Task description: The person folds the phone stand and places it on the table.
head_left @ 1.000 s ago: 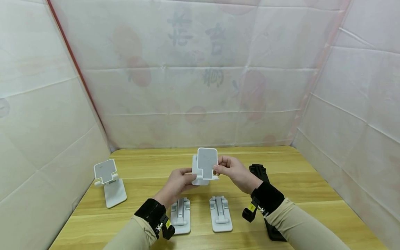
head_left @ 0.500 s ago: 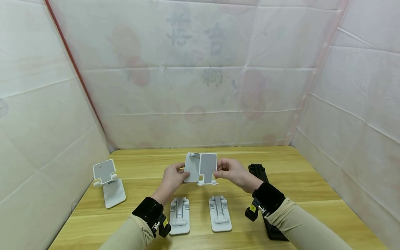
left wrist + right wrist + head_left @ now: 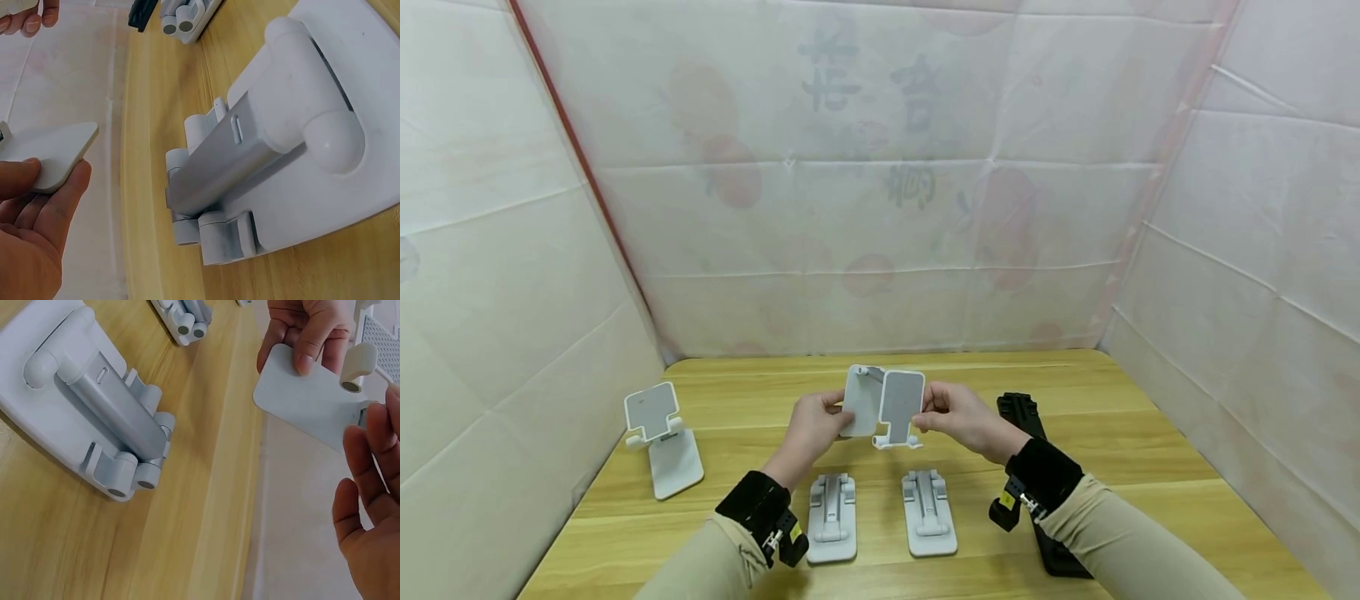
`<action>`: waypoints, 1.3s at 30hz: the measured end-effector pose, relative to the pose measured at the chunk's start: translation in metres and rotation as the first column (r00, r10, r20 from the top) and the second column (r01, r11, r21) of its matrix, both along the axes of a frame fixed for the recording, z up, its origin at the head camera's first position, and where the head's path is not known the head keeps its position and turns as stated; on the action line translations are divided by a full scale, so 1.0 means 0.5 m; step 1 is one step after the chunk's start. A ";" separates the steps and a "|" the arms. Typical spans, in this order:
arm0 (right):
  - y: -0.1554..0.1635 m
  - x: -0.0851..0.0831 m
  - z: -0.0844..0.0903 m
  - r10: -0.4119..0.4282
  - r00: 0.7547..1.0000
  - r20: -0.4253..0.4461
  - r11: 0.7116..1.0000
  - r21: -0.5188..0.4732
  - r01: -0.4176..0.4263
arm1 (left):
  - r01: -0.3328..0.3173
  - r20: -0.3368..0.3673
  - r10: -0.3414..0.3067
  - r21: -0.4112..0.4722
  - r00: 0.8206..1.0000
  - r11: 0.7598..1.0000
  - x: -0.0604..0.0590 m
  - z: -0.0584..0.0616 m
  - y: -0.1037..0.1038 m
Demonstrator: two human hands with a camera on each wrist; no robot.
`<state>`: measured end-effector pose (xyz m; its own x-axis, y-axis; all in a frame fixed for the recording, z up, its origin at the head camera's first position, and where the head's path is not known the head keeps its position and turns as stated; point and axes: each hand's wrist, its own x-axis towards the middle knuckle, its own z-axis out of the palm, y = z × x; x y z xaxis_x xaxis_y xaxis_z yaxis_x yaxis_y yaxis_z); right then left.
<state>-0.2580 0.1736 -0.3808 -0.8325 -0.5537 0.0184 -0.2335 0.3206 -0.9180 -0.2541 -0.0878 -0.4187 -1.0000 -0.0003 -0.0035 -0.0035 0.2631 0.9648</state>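
A white phone stand (image 3: 901, 404) with a grey-padded rest plate is held unfolded above the middle of the table. My left hand (image 3: 808, 429) pinches its flat base (image 3: 859, 408) between thumb and fingers, as the left wrist view also shows. The right hand (image 3: 962, 417) pinches the right edge of the rest plate. In the right wrist view, the base (image 3: 300, 394) sticks out from the left hand's grip, and a rounded foot (image 3: 359, 362) of the rest plate shows close to the right fingers (image 3: 362, 450).
Two folded white phone stands (image 3: 831, 521) (image 3: 929, 517) lie side by side in front of the hands. Another white stand (image 3: 673, 462) stands unfolded at the table's left. A black folded stand (image 3: 1052, 554) lies at the right, partly under the right forearm. White sheeting (image 3: 865, 308) walls the wooden table (image 3: 760, 392).
The base has swung out leftward from behind the rest plate, and the left hand has moved left with it. The rest plate is slightly lower. Over the last half second little has changed.
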 end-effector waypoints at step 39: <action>-0.027 0.029 -0.015 -0.110 0.901 -0.420 0.984 0.081 0.158 | 0.125 0.016 -0.126 0.045 0.992 0.991 0.017 0.023 0.015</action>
<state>-0.2433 0.1602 -0.3885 -0.8296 -0.4562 0.3219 -0.5315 0.4688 -0.7055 -0.2457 -0.0803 -0.4071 -0.9919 0.1258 -0.0194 0.0088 0.2203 0.9754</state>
